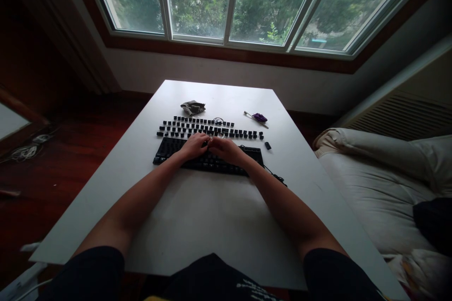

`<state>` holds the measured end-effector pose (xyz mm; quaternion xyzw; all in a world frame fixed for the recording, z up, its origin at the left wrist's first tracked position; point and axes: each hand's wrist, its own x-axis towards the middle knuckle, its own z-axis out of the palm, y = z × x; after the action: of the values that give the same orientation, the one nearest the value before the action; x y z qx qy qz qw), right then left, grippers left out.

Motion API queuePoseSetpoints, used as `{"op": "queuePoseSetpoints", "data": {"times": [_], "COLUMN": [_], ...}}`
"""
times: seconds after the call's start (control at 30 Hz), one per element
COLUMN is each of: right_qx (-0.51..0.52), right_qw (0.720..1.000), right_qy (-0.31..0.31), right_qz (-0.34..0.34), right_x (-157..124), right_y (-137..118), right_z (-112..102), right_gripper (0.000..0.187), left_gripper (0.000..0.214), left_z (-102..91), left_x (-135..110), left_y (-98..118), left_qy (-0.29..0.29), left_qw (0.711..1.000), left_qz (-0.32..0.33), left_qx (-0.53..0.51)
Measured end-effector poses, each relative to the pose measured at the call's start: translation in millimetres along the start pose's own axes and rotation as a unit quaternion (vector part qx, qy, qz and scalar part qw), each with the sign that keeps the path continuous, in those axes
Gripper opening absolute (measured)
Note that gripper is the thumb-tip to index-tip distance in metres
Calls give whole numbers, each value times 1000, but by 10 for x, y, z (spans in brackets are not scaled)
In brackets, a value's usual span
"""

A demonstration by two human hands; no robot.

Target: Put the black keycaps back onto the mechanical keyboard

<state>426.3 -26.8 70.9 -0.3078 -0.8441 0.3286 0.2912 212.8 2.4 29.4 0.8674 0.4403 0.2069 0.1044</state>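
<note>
A black keyboard [205, 165] lies across the white table, many of its keys off. My left hand [195, 146] is over its middle with the fingers bent and drawn together. Meeting it fingertip to fingertip, my right hand [228, 149] is curled from the other side. Something small and pale shows between the fingertips, too small to name; which hand has it I cannot tell. Beyond the keyboard, loose black keycaps [243, 133] stand in rows. A thin ring-shaped wire tool [218, 121] lies among them. The part of the keyboard under my hands is hidden.
On the white table [197, 225] are a crumpled grey cloth [192, 107], a brush-like stick [254, 119] beside a purple bundle [260, 116], and a small black piece [267, 146]. The keyboard's cable [277, 177] trails right. A padded sofa [367, 188] stands at the right.
</note>
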Motion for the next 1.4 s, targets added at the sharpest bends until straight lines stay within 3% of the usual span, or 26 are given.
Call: {"op": "queuePoseSetpoints", "data": {"times": [0.07,0.37,0.53,0.67,0.87,1.03,1.17,1.4], "right_qx": [-15,-71,-10,111,215,210,198,196], "right_qw": [999,992,995,985,967,971,974,974], "right_qy": [-41,-65,-94,-108,-59,-4,26,25], "right_qz": [-33,-81,-18,73,121,117,106,111], "right_x": [-29,-32,-47,-77,-88,-62,-45,-51], "right_y": [-67,-112,-18,107,250,269,220,208], "right_z": [-65,-142,-278,-366,-468,-472,-431,-392], "right_gripper": [8,20,24,30,33,30,28,27], "left_gripper": [17,24,24,23,22,31,24,23], "left_z": [-16,12,23,24,1,-70,-97,-3], "left_x": [-2,-10,-14,-19,-21,-41,-39,-5], "left_y": [11,-3,-24,-31,-1,86,153,213], "left_qy": [-2,11,11,14,17,28,36,44], "left_qw": [1000,1000,999,999,998,990,987,989], "left_qz": [1,6,8,9,9,63,74,73], "left_qx": [-7,-17,-32,-40,-52,-122,-134,-121]}}
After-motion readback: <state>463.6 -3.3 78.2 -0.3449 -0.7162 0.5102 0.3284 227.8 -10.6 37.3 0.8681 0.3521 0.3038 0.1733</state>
